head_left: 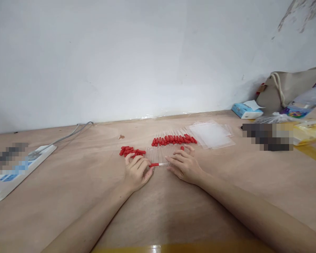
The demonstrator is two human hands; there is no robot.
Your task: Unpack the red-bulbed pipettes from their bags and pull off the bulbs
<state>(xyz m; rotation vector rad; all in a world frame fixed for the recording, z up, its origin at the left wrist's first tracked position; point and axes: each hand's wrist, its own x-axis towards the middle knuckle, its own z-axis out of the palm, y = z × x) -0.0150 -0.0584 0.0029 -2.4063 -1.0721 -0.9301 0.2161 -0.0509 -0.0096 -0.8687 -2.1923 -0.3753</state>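
Observation:
My left hand (139, 171) pinches a red rubber bulb (154, 164) between thumb and fingers. The bulb's open end meets a clear thin tube (163, 164), whose other end is gripped by my right hand (184, 165). Together they look like a dropper, lying level just above the table. Another red bulb (182, 148) shows by the raised fingers of my right hand. Loose red bulbs (127, 151) are heaped beyond my left hand. Bare clear tubes (159, 153) lie side by side between and behind my hands. Farther back rests a row of red-bulbed droppers (173, 140).
Clear plastic bags (212, 135) are spread right of the dropper row. At the back right are a blue tissue pack (247, 109), a beige bag (292, 88) and a plastic bottle (308, 100). A white power strip (23, 172) with a grey cable lies at left. A wall bounds the table behind.

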